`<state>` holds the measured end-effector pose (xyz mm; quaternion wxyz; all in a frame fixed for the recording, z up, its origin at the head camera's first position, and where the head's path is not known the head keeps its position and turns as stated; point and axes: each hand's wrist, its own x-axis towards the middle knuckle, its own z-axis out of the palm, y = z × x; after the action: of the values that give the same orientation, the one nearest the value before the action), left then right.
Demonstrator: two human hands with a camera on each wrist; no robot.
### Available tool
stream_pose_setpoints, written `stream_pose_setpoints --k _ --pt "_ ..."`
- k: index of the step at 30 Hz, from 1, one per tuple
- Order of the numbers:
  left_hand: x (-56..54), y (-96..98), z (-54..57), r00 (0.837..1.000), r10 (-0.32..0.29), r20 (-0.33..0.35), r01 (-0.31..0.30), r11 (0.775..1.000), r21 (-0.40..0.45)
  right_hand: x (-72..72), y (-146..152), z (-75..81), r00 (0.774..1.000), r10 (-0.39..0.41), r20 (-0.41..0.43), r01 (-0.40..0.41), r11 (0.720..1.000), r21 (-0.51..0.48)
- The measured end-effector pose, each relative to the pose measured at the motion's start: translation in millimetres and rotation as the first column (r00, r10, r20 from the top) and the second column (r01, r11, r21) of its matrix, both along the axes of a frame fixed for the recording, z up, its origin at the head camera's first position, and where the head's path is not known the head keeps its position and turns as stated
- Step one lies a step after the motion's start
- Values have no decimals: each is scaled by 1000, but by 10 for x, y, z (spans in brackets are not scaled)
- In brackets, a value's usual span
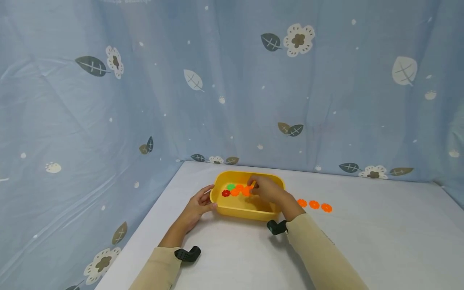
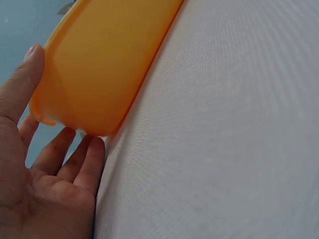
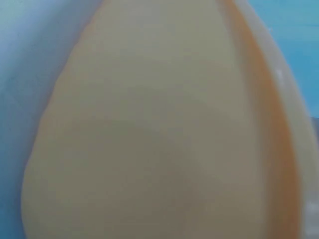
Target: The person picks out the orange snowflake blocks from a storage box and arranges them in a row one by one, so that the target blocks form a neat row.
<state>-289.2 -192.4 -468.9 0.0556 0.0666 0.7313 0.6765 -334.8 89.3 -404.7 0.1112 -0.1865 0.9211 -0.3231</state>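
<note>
A yellow plastic basin (image 1: 239, 212) stands on the white table. My left hand (image 1: 197, 207) grips its left end, the thumb at the front rim and the other fingers bent against the end wall, as the left wrist view shows. My right hand (image 1: 266, 188) reaches down inside the basin, its thumb and index finger pinching an orange flower-shaped disc (image 1: 247, 191). Beside that disc lie more orange discs (image 1: 235, 192), a green disc (image 1: 231, 187) and a red disc (image 1: 226, 193). The right wrist view holds only the blurred basin wall (image 3: 149, 124); the right hand is hidden there.
Three orange discs (image 1: 314, 204) lie in a row on the white tabletop (image 1: 380, 233), right of the basin. A blue curtain (image 1: 235, 80) with leaf and flower prints hangs behind the table and along its left side.
</note>
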Motion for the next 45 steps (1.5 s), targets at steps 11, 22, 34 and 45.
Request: stream_pose_setpoints --k 11,22,34,45 --pt "-6 -37 -30 1000 -4 20 4 1000 -4 15 119 71 1000 30 -8 -30 998 -60" --pt "-49 -52 -8 1000 -10 22 10 1000 -12 -22 309 213 1000 -13 8 14 993 -120" --pt "-40 -12 0 1000 -8 16 8 1000 -6 26 660 300 995 -95 21 97 985 -145" --pt "-34 -21 13 1000 -15 26 15 1000 8 69 1023 296 989 -148 23 149 982 -113"
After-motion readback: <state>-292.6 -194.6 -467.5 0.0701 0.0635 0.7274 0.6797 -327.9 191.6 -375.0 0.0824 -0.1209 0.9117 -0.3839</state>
